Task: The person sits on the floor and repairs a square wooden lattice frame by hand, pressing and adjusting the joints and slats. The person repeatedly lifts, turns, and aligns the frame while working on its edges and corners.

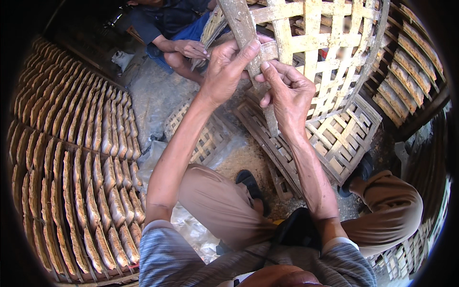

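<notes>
A woven bamboo tray (pixel 311 42) with a wooden edge strip is tilted up in front of me. My left hand (pixel 228 67) grips its left edge strip, thumb laid along the front and the other fingers mostly hidden behind. Just to the right, my right hand (pixel 288 87) is closed with thumb and fingers pinched at the same edge, where a short slat end meets the strip. Whether a small piece lies inside that pinch is hidden. Below the raised tray lies a stack of similar woven trays (pixel 345 138).
Racks of thin slabs on slats (pixel 76 182) fill the left side, and another rack (pixel 406 71) stands at right. A co-worker's hand (pixel 191 49) rests near a tray at the back. A woven panel (pixel 198 136) and plastic sheeting (pixel 189 222) lie on the floor.
</notes>
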Available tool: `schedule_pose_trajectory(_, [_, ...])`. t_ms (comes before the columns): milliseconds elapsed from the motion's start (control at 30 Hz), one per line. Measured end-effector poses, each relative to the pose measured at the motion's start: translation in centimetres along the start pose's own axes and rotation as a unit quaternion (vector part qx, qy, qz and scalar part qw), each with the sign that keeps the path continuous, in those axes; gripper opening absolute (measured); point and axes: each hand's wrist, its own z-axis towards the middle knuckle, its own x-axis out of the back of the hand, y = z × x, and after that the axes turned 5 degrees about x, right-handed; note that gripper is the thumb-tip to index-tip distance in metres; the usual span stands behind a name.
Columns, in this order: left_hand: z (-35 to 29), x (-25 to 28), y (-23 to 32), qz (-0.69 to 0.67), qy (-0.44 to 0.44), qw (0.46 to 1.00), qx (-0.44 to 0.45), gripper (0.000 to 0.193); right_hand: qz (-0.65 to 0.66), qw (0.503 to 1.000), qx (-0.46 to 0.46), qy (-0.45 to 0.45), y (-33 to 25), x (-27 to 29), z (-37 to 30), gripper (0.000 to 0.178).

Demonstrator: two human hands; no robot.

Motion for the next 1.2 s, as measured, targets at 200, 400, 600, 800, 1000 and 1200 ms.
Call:
schedule_pose_trajectory(200, [0.0,0.4,-0.5,0.066,0.023,0.997,-0.022,0.043,-0.029,0.998,0.056,0.019,1.0,-0.6,-0.3,0.022])
schedule_pose_trajectory(400, [0.0,-0.2,0.2,0.054,0.058,0.996,-0.047,0.035,-0.150,0.973,0.177,0.005,0.8,0.7,0.6,0.021])
schedule_pose_trajectory(600, [0.2,-1.1,1.3,-0.050,0.139,0.984,-0.100,0.032,-0.232,0.910,0.334,-0.076,-3.6,-0.4,4.9,0.018])
schedule_pose_trajectory(800, [-0.1,-1.1,1.9,-0.031,0.116,0.988,-0.099,0.036,-0.279,0.902,0.277,-0.178,-7.2,-2.2,8.4,0.026])
schedule_pose_trajectory(1000, [-0.4,-0.5,1.7,-0.008,0.110,0.991,-0.080,0.034,-0.268,0.914,0.207,-0.225,-7.9,-1.4,8.4,0.019])
schedule_pose_trajectory(1200, [-0.8,-0.5,2.1,-0.037,0.092,0.992,-0.081,0.035,-0.334,0.806,0.416,-0.256,-7.6,-0.2,10.0,0.018])
